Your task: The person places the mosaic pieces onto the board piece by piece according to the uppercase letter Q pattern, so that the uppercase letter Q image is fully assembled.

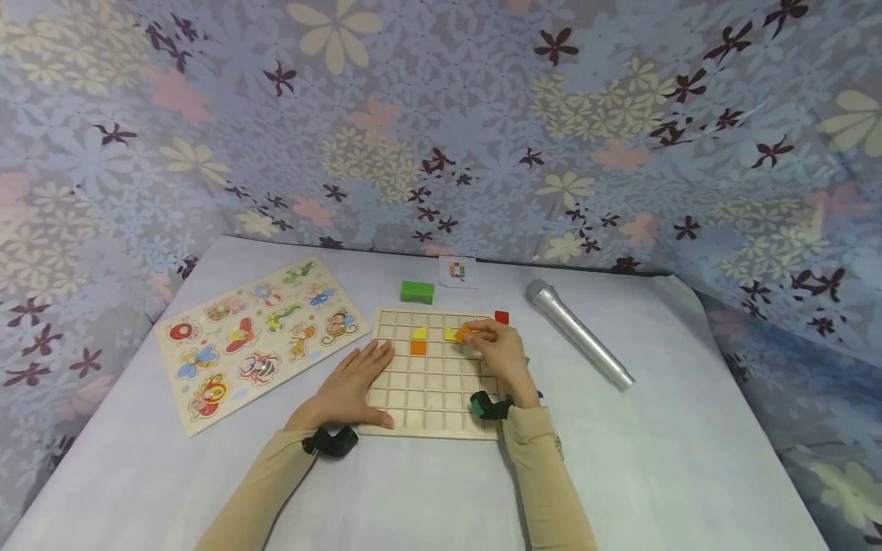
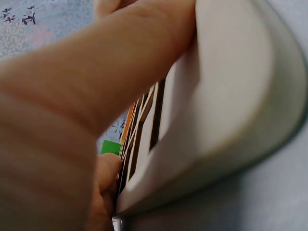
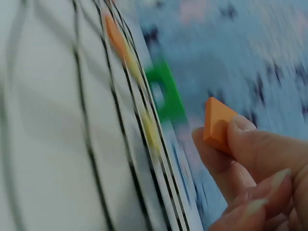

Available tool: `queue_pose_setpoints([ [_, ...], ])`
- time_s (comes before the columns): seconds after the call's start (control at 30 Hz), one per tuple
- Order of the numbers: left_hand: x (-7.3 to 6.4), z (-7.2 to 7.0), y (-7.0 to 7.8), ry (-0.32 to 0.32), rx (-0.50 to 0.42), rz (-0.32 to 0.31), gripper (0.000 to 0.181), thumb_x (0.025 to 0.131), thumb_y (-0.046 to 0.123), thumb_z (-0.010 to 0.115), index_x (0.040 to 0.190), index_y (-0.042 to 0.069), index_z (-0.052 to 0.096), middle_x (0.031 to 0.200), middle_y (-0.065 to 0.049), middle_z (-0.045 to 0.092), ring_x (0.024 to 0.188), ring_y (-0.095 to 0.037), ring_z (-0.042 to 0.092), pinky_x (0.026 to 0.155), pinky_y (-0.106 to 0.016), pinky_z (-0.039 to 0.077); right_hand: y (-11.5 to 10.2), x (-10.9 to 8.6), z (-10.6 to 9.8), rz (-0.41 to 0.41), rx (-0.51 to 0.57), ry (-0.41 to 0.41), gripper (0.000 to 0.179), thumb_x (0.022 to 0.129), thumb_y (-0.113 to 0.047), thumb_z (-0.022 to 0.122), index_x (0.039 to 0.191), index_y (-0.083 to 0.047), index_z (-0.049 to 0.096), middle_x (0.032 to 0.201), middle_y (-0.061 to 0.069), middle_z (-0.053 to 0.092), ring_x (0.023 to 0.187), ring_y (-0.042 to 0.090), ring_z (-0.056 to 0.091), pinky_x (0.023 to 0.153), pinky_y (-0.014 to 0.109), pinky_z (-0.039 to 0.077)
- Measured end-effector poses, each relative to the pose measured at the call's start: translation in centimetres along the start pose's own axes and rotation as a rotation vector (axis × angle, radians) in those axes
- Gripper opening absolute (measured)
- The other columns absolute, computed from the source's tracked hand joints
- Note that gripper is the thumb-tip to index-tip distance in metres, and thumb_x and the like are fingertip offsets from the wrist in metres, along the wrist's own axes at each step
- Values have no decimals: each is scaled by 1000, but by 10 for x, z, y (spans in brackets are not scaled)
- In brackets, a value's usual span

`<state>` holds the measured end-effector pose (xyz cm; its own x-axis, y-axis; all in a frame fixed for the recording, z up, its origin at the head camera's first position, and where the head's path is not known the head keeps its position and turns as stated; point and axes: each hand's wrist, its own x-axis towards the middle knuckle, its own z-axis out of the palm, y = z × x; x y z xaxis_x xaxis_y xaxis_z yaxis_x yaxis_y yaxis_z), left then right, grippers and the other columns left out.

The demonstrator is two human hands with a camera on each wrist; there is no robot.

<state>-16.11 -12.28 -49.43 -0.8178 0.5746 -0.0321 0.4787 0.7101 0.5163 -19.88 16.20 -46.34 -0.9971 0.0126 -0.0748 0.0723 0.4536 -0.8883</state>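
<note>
A wooden grid board (image 1: 434,399) lies flat on the table. My left hand (image 1: 353,389) rests on its left edge with the fingers spread; the left wrist view has the board's pale edge (image 2: 236,82) close up. Between thumb and fingertips, my right hand (image 1: 501,353) pinches an orange block (image 3: 218,126) above the board's upper right part. A yellow piece (image 1: 451,334) sits in a cell just left of that block. Further left, another yellow piece (image 1: 419,334) lies directly above an orange square (image 1: 417,347) on the grid.
Behind the board are a green block (image 1: 416,292) and a small card with a coloured pattern (image 1: 458,272). A red block (image 1: 501,316) is at the upper right corner. To the right lies a silver microphone (image 1: 582,337), to the left an insect puzzle board (image 1: 241,340).
</note>
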Motion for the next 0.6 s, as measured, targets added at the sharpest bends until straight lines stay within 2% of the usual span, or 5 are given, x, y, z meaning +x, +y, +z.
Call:
queue_pose_setpoints([
  [0.13,0,0,1,-3,7,-2,119,65,58,80,153,3,23,163,-13,17,152,-35,8,123,-53,9,-11,-3,32,-35,-4,-78,19,87,-15,72,104,-8,72,96,13,76,85,19,71,65,19,47],
  [0.27,-1,-1,4,-11,-4,5,118,66,59,79,153,3,22,163,-14,16,151,-36,8,123,-55,8,-12,-4,55,-49,-48,-97,13,84,-14,76,95,-8,74,90,9,76,78,15,69,65,20,49],
  [0.43,-3,-1,4,7,-4,8,117,66,57,80,153,2,24,162,-14,17,151,-36,9,123,-54,9,-11,-7,63,-93,-116,-106,12,82,-17,77,91,-10,74,90,7,75,80,16,66,70,25,51],
  [0.53,-2,-1,3,14,-3,14,117,66,57,79,153,3,24,162,-13,18,151,-36,9,123,-54,9,-12,-7,61,-100,-148,-139,11,83,-18,77,91,-10,74,91,5,74,85,17,66,77,29,52],
  [0.6,-1,1,2,13,-1,20,118,65,58,79,153,2,24,162,-14,18,151,-36,9,122,-55,10,-11,-7,59,-94,-161,-167,11,84,-17,76,91,-10,74,90,5,73,83,15,64,77,28,52],
])
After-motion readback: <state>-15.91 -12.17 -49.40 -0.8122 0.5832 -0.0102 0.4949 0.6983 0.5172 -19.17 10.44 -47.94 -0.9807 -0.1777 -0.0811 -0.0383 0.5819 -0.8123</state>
